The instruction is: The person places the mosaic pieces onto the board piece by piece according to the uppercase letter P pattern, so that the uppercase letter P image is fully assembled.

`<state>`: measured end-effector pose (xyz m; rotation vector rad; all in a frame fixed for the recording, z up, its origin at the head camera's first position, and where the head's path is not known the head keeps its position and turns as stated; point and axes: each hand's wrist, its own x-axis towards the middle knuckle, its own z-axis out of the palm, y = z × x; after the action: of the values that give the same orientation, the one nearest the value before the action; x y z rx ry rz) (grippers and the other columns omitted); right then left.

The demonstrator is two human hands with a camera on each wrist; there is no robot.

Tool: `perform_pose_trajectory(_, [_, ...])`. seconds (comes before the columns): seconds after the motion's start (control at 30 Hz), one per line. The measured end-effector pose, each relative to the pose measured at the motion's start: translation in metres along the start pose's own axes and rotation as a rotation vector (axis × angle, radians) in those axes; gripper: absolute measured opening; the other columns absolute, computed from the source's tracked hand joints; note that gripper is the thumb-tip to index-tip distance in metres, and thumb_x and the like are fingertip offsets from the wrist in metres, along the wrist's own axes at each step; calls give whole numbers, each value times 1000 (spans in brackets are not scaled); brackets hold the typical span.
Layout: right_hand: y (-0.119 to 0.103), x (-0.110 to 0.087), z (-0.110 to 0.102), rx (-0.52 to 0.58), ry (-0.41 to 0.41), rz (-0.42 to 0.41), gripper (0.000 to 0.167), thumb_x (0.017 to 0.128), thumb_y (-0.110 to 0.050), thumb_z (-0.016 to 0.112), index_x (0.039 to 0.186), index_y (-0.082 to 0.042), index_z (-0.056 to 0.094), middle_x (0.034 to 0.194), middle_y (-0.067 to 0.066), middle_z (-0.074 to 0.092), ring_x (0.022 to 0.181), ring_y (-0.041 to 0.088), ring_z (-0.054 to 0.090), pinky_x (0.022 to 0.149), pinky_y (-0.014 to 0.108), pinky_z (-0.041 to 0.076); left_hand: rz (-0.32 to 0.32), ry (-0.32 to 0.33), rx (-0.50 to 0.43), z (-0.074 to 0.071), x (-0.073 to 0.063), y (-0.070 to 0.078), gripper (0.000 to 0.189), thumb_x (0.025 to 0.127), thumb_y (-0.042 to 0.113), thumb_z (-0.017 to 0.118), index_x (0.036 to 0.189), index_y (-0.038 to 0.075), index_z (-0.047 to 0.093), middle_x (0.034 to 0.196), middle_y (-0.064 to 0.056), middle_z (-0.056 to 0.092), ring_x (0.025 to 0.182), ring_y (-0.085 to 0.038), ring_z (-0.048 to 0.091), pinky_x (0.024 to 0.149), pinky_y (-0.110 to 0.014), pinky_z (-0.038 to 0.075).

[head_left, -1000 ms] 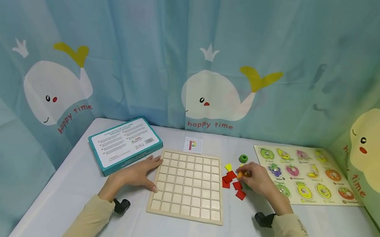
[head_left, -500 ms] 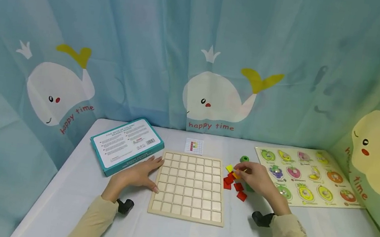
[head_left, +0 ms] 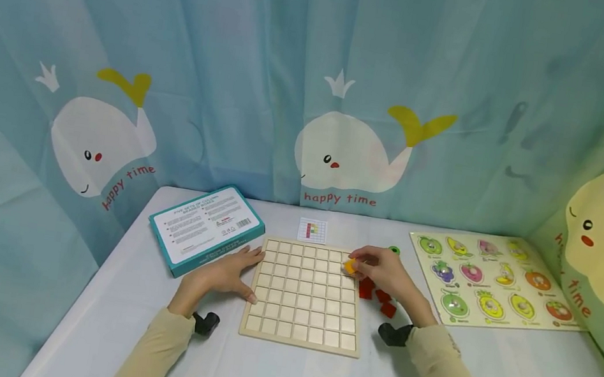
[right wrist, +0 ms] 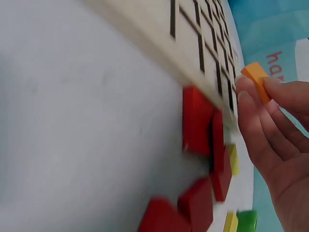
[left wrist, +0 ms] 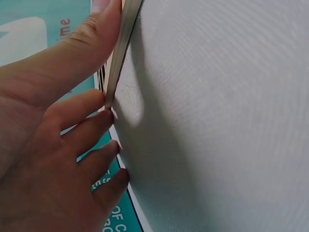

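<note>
A square wooden grid board (head_left: 299, 344) lies on the white table. My left hand (head_left: 217, 276) rests against its left edge, thumb and index fingertip touching the rim, fingers spread in the left wrist view. Over the board's upper right corner, my right hand (head_left: 387, 274) pinches a small orange tile (right wrist: 258, 79) between thumb and fingers. Just right of the board lie several red square tiles (head_left: 366, 288), seen close up as red tiles (right wrist: 197, 121) in the right wrist view. Yellow pieces (right wrist: 233, 159) show beyond them there, partly covered.
Behind the board lies a small printed pattern card (head_left: 312, 230). A teal and white box (head_left: 206, 230) stands at the back left. A fruit picture puzzle (head_left: 481, 317) lies at the right. A green piece (head_left: 394, 250) sits behind my right hand. A whale-print curtain (head_left: 236, 76) surrounds the table.
My right hand has moved left from the pile of tiles to above the board's upper right corner, carrying the orange tile. My left hand stays at the board's edge.
</note>
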<state>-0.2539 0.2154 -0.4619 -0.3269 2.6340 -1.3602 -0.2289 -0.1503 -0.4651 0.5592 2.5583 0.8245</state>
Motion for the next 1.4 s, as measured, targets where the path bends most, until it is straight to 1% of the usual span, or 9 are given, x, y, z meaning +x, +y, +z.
perform_pose_trajectory(0.2, [-9, 11, 11, 12, -11, 17, 26, 95, -2, 66, 121, 3, 71, 113, 20, 73, 93, 22, 70, 79, 31, 60, -13, 0, -1, -3, 1, 2, 104, 76, 25, 92, 160, 4, 35, 170, -12, 25, 159, -38, 13, 128, -54, 19])
perform_pose_trajectory(0.3, [-11, 17, 15, 5, -11, 23, 30, 94, -3, 68, 123, 3, 71, 111, 18, 74, 94, 21, 70, 81, 30, 58, -9, -3, -9, -5, 2, 4, 103, 76, 25, 92, 160, 5, 35, 170, -12, 24, 160, -37, 12, 128, -54, 18])
perform_pose_trajectory(0.43, [-15, 22, 20, 3, -26, 43, 32, 94, -4, 68, 125, 1, 71, 109, 16, 75, 93, 20, 71, 82, 31, 59, 3, -5, -18, -6, 3, 4, 103, 76, 25, 92, 160, 4, 35, 170, -12, 24, 159, -38, 12, 128, -54, 18])
perform_pose_trajectory(0.63, [-23, 28, 25, -4, -65, 19, 32, 95, -3, 68, 126, 2, 70, 107, 16, 76, 93, 21, 73, 86, 33, 60, -6, 8, -29, -6, 4, 4, 104, 75, 24, 92, 160, 5, 35, 170, -11, 25, 160, -37, 12, 128, -54, 18])
perform_pose_trajectory(0.8, [-32, 34, 32, -55, -77, -27, 30, 94, -6, 71, 122, 2, 73, 103, 13, 76, 89, 17, 70, 86, 34, 58, -20, 18, -42, -8, 3, 1, 105, 75, 24, 92, 160, 5, 35, 170, -10, 24, 160, -36, 11, 128, -55, 17])
perform_pose_trajectory(0.9, [-35, 36, 37, -68, -81, -41, 28, 93, -8, 73, 119, 0, 75, 100, 10, 76, 86, 16, 68, 82, 33, 57, -16, 20, -40, -7, 3, -1, 105, 74, 25, 93, 160, 6, 35, 170, -10, 25, 160, -37, 11, 128, -56, 17])
perform_pose_trajectory(1.07, [-38, 38, 41, -85, -102, -63, 27, 92, -10, 75, 117, 0, 75, 101, 11, 76, 87, 17, 69, 82, 32, 56, -8, 19, -40, -7, 5, 0, 105, 74, 24, 93, 160, 5, 35, 170, -10, 25, 160, -37, 12, 128, -55, 18])
perform_pose_trajectory(1.2, [-39, 40, 44, -102, -87, -74, 25, 91, -9, 74, 115, 0, 76, 100, 9, 76, 88, 17, 68, 84, 35, 57, 1, 32, -58, -7, 6, 3, 104, 73, 21, 93, 159, 5, 36, 170, -10, 25, 160, -37, 12, 128, -55, 18])
perform_pose_trajectory(1.4, [-35, 39, 54, -130, -124, -79, 21, 92, -8, 73, 112, 0, 76, 95, 6, 74, 84, 13, 65, 76, 28, 55, -32, 21, -61, 0, 1, -1, 105, 73, 22, 93, 160, 6, 36, 170, -10, 26, 160, -36, 12, 127, -56, 19])
